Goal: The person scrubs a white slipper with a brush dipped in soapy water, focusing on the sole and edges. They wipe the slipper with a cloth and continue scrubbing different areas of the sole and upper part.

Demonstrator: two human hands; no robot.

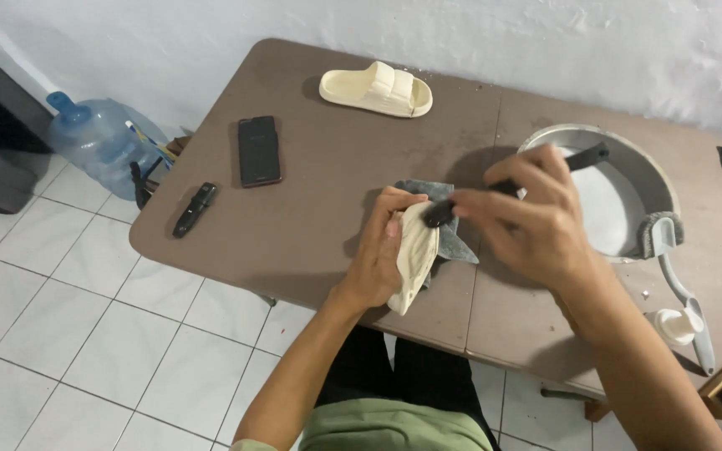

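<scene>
Both of my forearms reach out from my green shirt over the near edge of the brown counter. My left hand grips a cream slide sandal turned on its side, fingers curled together over its upper edge, holding it just above the counter's front part. My right hand is closed around the black handle of a brush, whose dark head presses against the top of the sandal. Under both lies a grey cloth, flat on the counter.

Just beyond my right hand sits a round metal basin, with a grey long-handled brush leaning on its rim. Near that brush stands a small white cap. A second cream sandal rests sole-down at the far edge. To the left lie a black phone and a black folded knife. On the tiled floor stands a blue water jug.
</scene>
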